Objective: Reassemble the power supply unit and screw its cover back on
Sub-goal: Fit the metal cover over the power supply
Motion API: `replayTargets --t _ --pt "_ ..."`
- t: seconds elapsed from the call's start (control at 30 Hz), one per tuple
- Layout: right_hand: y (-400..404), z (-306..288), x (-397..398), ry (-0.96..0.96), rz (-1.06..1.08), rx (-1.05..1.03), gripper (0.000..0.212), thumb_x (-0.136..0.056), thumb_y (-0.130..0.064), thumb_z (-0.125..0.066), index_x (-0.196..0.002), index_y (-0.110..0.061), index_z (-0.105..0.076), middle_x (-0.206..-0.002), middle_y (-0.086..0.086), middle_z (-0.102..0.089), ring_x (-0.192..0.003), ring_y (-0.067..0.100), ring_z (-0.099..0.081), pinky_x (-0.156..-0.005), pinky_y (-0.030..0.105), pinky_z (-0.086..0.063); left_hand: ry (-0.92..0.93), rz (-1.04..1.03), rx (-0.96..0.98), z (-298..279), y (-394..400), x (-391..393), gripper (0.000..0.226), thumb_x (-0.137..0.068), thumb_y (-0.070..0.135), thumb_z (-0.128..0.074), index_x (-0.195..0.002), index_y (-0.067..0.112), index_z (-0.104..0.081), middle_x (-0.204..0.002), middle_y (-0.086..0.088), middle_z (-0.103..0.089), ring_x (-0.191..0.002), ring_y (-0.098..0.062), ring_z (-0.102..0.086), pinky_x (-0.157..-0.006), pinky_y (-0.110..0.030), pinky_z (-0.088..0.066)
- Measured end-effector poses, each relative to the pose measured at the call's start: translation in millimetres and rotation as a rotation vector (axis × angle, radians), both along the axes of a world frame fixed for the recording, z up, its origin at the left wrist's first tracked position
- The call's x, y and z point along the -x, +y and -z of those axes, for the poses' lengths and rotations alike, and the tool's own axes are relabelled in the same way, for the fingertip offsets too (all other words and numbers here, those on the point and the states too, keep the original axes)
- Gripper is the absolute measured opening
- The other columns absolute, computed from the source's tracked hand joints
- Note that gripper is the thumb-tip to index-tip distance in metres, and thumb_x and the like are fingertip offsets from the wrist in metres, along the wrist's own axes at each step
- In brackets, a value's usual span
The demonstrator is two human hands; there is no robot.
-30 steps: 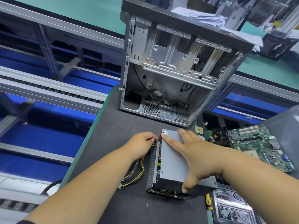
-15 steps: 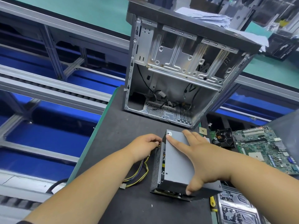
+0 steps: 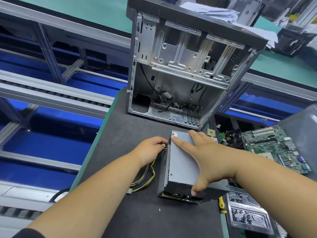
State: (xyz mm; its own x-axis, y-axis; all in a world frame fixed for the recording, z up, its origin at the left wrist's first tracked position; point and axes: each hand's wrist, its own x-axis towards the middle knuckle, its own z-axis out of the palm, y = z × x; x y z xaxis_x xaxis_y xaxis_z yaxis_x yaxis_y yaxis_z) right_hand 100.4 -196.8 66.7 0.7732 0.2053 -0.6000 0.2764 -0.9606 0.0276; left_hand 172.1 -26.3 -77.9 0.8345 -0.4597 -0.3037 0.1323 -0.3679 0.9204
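The grey power supply unit (image 3: 181, 166) lies on the dark mat with its flat cover on top and a perforated side facing left. My right hand (image 3: 204, 155) lies spread on the cover, fingers straight toward its far corner and thumb hooked over the near end. My left hand (image 3: 151, 148) is curled at the unit's far left edge, where the yellow and black cable bundle (image 3: 145, 179) comes out; its fingertips are hidden. A small gap shows along the cover's left seam.
An open, stripped computer case (image 3: 187, 69) stands upright just behind the unit. To the right lie a fan (image 3: 234, 139), a green motherboard (image 3: 272, 148), bagged parts (image 3: 245, 213) and a yellow-handled tool (image 3: 221, 203). Conveyor rails run along the left.
Both hands stay in the same hold on the unit. The view has shifted slightly; the unit and cables look unmoved.
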Motion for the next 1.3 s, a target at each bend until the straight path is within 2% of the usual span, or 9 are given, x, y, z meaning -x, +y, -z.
replayTargets --t 0.1,0.2,0.3,0.5,0.6,0.77,0.83,1.0,1.3 --pt "0.4 3.7 4.0 -0.013 0.003 -0.003 0.147 -0.048 -0.066 -0.083 -0.133 -0.057 0.037 -0.159 0.01 0.025 -0.146 0.028 0.022 -0.12 0.056 -0.005 -0.01 -0.002 -0.012 -2.1 -0.4 -0.6 0.025 -0.099 0.023 -0.047 -0.107 0.033 -0.068 -0.102 0.009 -0.069 -0.082 -0.008 -0.059 -0.068 -0.025 -0.042" --pt "2.3 11.5 8.6 -0.037 -0.009 0.017 0.147 -0.05 -0.065 -0.082 -0.134 -0.055 0.038 -0.158 0.013 0.027 -0.146 0.032 0.023 -0.119 0.058 -0.003 -0.01 -0.006 -0.036 -2.4 -1.6 -1.4 0.024 -0.099 0.022 -0.047 -0.105 0.032 -0.068 -0.099 -0.002 -0.07 -0.068 -0.009 -0.052 -0.06 -0.022 -0.04" --pt "-0.6 15.7 11.0 -0.052 -0.001 -0.003 0.148 -0.049 -0.065 -0.083 -0.13 -0.057 0.04 -0.159 0.012 0.024 -0.147 0.029 0.02 -0.12 0.055 -0.007 0.003 -0.019 -0.039 -2.2 -2.6 -1.2 0.022 -0.098 0.021 -0.049 -0.103 0.03 -0.068 -0.102 -0.007 -0.071 -0.065 -0.012 -0.051 -0.058 -0.023 -0.042" --pt "-4.9 30.3 18.4 -0.129 -0.026 0.043 0.151 -0.044 -0.071 -0.079 -0.134 -0.052 0.041 -0.159 0.014 0.02 -0.146 0.035 0.015 -0.119 0.056 -0.008 0.005 -0.039 -0.042 -3.0 -2.4 -0.7 0.028 -0.098 0.018 -0.048 -0.095 0.038 -0.068 -0.096 0.007 -0.071 -0.066 -0.006 -0.055 -0.054 -0.016 -0.042" --pt "-5.6 34.7 14.2 -0.104 -0.026 0.067 0.152 -0.044 -0.071 -0.079 -0.134 -0.052 0.041 -0.158 0.014 0.02 -0.146 0.036 0.014 -0.118 0.06 -0.006 0.005 -0.05 -0.049 -3.7 -2.8 -1.9 0.031 -0.097 0.014 -0.047 -0.093 0.035 -0.07 -0.087 0.007 -0.068 -0.062 -0.007 -0.053 -0.046 -0.01 -0.038" --pt "-2.9 48.4 10.9 -0.068 -0.017 0.071 0.153 -0.044 -0.069 -0.082 -0.13 -0.054 0.044 -0.158 0.016 0.024 -0.146 0.038 0.016 -0.117 0.062 -0.002 0.03 -0.092 -0.047 -3.1 -3.8 -3.3 0.03 -0.096 0.013 -0.047 -0.103 0.024 -0.074 -0.067 0.008 -0.058 -0.057 -0.007 -0.049 -0.043 -0.011 -0.036" --pt "-2.5 52.7 11.0 -0.064 -0.011 0.071 0.153 -0.044 -0.069 -0.082 -0.128 -0.055 0.045 -0.158 0.016 0.025 -0.146 0.038 0.017 -0.117 0.062 -0.002 0.03 -0.08 -0.061 -3.2 -3.5 -2.7 0.03 -0.096 0.014 -0.047 -0.105 0.024 -0.073 -0.072 0.004 -0.063 -0.064 -0.01 -0.053 -0.049 -0.014 -0.039" --pt "-4.6 55.3 11.1 -0.051 -0.002 0.068 0.152 -0.045 -0.069 -0.082 -0.127 -0.056 0.045 -0.157 0.015 0.027 -0.146 0.038 0.019 -0.117 0.061 -0.002 0.013 -0.013 -0.102 -4.5 -2.9 -1.1 0.031 -0.098 0.016 -0.044 -0.113 0.024 -0.071 -0.111 -0.005 -0.069 -0.101 -0.021 -0.061 -0.072 -0.019 -0.042" --pt "-3.8 63.9 10.5 -0.038 -0.005 0.072 0.15 -0.047 -0.067 -0.083 -0.123 -0.057 0.046 -0.157 0.013 0.028 -0.145 0.037 0.021 -0.117 0.061 0.0 0.039 -0.013 -0.067 -2.3 7.4 4.0 0.026 -0.1 0.029 -0.049 -0.117 0.025 -0.068 -0.113 0.003 -0.069 -0.108 -0.016 -0.062 -0.097 -0.032 -0.046"
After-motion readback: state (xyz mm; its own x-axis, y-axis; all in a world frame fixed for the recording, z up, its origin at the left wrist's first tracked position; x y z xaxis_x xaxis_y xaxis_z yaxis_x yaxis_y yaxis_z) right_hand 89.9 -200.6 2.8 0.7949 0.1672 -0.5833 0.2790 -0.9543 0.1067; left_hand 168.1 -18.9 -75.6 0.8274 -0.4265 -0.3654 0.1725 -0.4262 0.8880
